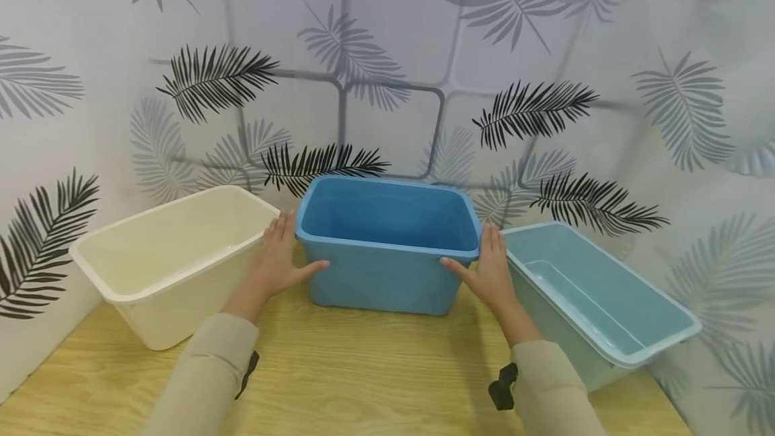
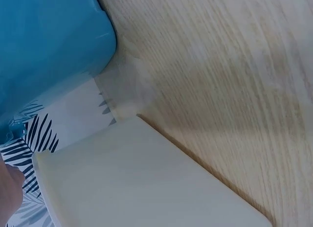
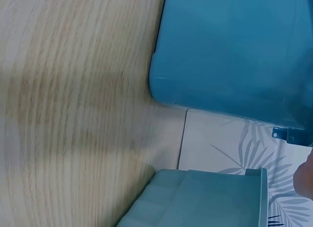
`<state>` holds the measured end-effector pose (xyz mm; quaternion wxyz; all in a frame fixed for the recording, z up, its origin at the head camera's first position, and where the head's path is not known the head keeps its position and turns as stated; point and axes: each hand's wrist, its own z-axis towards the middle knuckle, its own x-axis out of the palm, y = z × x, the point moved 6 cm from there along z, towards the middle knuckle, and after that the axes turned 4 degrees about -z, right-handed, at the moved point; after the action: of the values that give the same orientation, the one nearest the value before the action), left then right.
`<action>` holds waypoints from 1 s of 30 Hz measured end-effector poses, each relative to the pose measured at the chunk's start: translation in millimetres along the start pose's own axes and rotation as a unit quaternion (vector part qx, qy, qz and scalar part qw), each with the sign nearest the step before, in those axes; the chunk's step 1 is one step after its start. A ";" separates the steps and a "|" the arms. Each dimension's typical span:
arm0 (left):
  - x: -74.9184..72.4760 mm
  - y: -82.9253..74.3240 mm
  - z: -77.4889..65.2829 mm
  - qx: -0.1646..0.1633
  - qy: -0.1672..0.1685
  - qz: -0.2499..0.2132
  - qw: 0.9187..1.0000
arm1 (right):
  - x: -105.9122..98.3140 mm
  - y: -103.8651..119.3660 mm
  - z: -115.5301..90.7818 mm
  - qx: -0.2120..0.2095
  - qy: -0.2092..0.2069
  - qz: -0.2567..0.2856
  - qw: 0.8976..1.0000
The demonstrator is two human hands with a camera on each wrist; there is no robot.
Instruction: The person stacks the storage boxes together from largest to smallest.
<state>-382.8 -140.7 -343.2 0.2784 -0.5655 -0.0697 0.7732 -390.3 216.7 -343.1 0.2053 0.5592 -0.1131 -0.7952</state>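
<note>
A blue plastic bin [image 1: 381, 281] stands upright in the middle of the wooden table, its inside showing no contents. At its left end is my left hand [image 1: 277, 262], fingers extended along the side and thumb across the front wall. My right hand [image 1: 489, 276] mirrors this at the right end, thumb on the front below the rim. Both wrist views show the blue bin [image 2: 49, 46] from low down, with only a bit of the left hand [image 2: 10, 192] and of the right hand [image 3: 304, 180] at the frame edges.
A cream bin [image 1: 175, 308] stands angled on the left, close to the left hand. On the right, a pale teal bin [image 1: 593, 288] is turned the other way. Behind them hangs a leaf-patterned cloth [image 1: 393, 39]. The wooden tabletop [image 1: 363, 375] extends in front.
</note>
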 end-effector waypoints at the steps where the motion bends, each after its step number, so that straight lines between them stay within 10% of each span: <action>1: 0.5 -0.9 1.0 0.000 0.001 -0.004 1.000 | -0.5 0.0 0.1 0.002 0.003 0.003 1.000; 30: 3.3 -9.3 14.0 -0.012 -0.008 -0.080 0.997 | -3.3 6.6 2.7 0.023 0.040 0.011 0.999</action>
<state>-392.9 -128.3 -337.1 0.3316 -0.5557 -0.1261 0.7519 -390.6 212.2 -336.7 0.2054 0.5941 -0.1293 -0.7669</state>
